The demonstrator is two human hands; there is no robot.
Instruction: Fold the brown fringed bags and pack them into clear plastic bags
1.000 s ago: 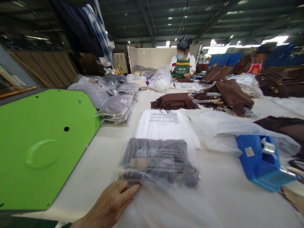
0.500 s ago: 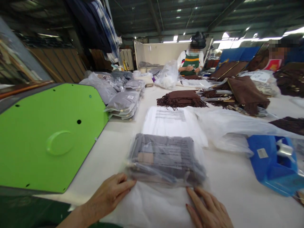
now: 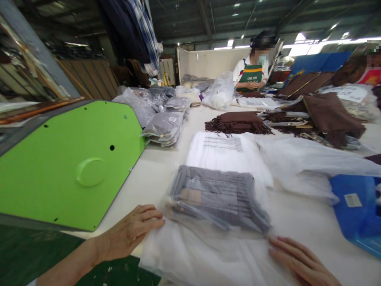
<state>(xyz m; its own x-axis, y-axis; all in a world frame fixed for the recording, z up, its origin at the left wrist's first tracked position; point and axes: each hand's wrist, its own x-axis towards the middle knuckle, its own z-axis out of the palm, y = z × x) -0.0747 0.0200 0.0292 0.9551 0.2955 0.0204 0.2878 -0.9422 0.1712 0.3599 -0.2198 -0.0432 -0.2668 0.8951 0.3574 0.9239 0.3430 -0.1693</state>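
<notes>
A grey fringed bag (image 3: 214,192) lies flat inside a clear plastic bag printed with lines of text. The loose, cloudy end of the plastic bag (image 3: 208,254) spreads toward me. My left hand (image 3: 133,230) is at the left edge of the plastic, its fingers stretched out and lying against it. Flat on the right side of the loose plastic is my right hand (image 3: 300,260), fingers extended; its thumb is hidden. Behind the packed bag sits a stack of white plastic bags (image 3: 226,151) with printed text.
A bright green board (image 3: 71,171) stands at left. Packed grey bags (image 3: 165,125) are piled beyond it. Brown fringed bags (image 3: 241,121) lie farther back, and a blue plastic bin (image 3: 357,214) is at right. A co-worker in a green apron (image 3: 251,77) stands across the table.
My hands have moved apart: the right has slid rightward along the plastic, and the left has shifted slightly left and away from me. The view has turned a little left.
</notes>
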